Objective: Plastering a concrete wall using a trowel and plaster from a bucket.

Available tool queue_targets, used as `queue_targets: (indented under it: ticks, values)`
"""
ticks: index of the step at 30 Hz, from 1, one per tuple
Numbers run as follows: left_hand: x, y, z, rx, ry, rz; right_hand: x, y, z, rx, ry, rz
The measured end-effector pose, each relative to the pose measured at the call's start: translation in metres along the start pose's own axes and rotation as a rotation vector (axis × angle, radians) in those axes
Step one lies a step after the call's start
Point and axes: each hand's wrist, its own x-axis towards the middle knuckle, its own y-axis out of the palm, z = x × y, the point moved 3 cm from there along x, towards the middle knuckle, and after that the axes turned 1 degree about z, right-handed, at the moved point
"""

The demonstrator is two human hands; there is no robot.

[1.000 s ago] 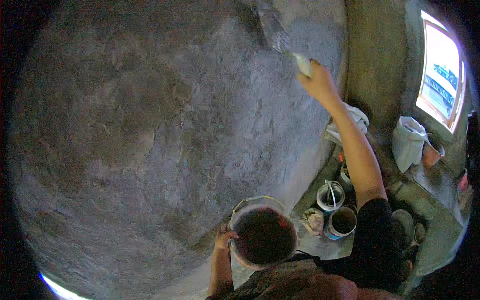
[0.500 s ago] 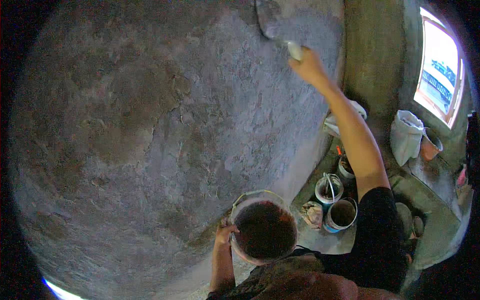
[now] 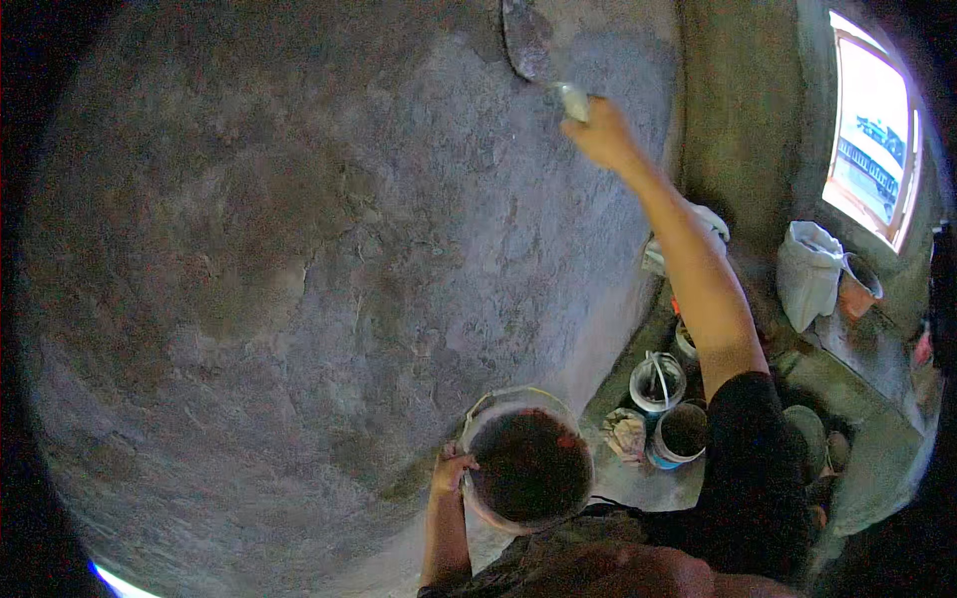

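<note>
My right hand (image 3: 602,132) is stretched far up and grips the pale handle of a trowel (image 3: 528,45). The trowel's dark blade lies against the rough grey wall (image 3: 379,249), near the top of the view, and its tip runs out of the picture. Close to my body, my left hand (image 3: 452,468) holds a bucket (image 3: 473,498) by the left side of its rim, fingers over the edge. Dark material shows inside the bucket, with a reddish spot at its right side. A thin wire handle arches over its far rim.
On the floor at right stand a white-handled bucket (image 3: 657,382), another bucket (image 3: 680,435) and a crumpled bag (image 3: 624,436). Farther right are a white sack (image 3: 808,277) and an orange-brown bucket (image 3: 859,288), below a bright window (image 3: 873,130). A wall corner runs down beside my right arm.
My right hand and the trowel have shifted slightly left along the wall, and more of the blade's face shows. The left hand and its bucket stay nearly where they were.
</note>
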Motion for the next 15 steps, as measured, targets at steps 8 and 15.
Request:
queue_targets:
  ticks: [8,15]
  values:
    - [-0.015,0.071,-0.066,0.039,-0.195,-0.253,-0.056,-0.004,-0.005,-0.033,-0.183,0.126]
    - [-0.009,0.060,-0.042,0.082,-0.091,-0.122,0.010,-0.021,-0.026,0.091,-0.014,0.043]
